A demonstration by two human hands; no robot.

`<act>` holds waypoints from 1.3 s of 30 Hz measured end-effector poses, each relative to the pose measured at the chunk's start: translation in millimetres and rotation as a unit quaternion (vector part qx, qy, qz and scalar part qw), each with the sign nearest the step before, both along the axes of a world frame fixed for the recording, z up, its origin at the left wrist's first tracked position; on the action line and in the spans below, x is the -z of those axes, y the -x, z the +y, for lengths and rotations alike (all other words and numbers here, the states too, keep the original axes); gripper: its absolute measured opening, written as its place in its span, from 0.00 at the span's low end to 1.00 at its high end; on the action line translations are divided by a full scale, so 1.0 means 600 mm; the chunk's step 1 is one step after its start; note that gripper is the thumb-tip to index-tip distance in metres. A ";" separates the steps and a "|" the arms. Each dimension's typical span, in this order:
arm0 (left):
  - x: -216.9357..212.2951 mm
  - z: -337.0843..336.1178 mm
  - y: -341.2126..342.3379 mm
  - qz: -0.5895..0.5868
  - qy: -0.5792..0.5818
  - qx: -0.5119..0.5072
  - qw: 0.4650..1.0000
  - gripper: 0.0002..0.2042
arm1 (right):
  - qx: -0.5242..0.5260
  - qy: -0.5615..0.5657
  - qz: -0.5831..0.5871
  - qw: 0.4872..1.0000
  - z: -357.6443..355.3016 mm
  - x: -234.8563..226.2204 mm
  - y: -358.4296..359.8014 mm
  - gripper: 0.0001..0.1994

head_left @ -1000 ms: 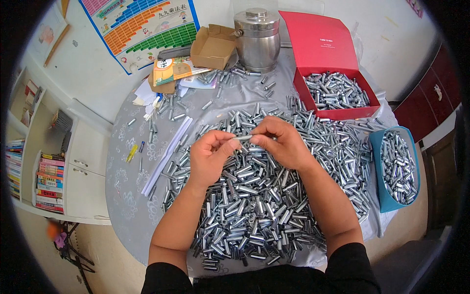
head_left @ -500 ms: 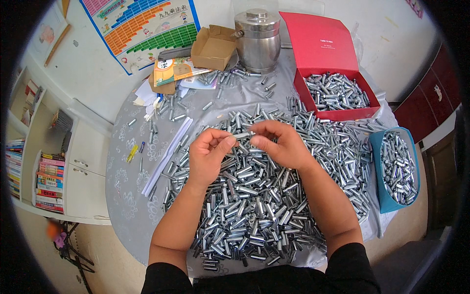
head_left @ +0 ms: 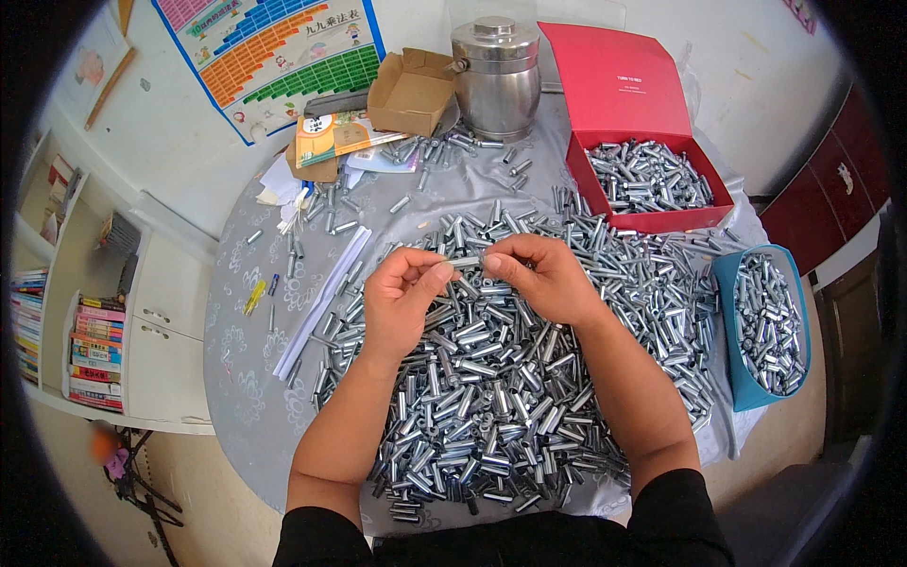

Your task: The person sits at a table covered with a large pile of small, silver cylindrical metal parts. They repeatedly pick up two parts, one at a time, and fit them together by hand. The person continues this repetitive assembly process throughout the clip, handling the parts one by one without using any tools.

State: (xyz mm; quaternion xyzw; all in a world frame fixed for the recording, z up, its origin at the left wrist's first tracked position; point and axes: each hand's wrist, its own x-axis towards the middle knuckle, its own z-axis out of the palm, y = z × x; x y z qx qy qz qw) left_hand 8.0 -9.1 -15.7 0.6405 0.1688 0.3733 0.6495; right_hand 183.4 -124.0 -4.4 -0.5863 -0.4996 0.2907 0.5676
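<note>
Gray tablecloth (head_left: 238,364) below, left hand (head_left: 401,298) and right hand (head_left: 546,281) pinch one metal piece (head_left: 465,263).

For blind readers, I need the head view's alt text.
A person's left hand holds a metal piece, the right hand at its other end, above a heap of metal parts on a grey table. At right, more parts fill a red box and blue container.

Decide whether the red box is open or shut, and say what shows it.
Open. The red box has its lid raised at the back, leaving the metal pieces heaped inside visible.
</note>
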 end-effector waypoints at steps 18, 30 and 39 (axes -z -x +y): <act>0.004 0.003 0.000 0.000 0.003 -0.006 1.000 0.06 | -0.012 -0.039 0.007 0.999 0.007 0.016 -0.004 0.12; 0.002 0.002 0.000 0.009 0.007 -0.012 1.000 0.05 | -0.019 -0.038 -0.025 0.999 0.006 0.010 -0.003 0.14; 0.002 0.000 0.000 0.001 0.015 -0.010 1.000 0.05 | -0.030 0.010 -0.031 0.999 0.005 0.010 -0.008 0.12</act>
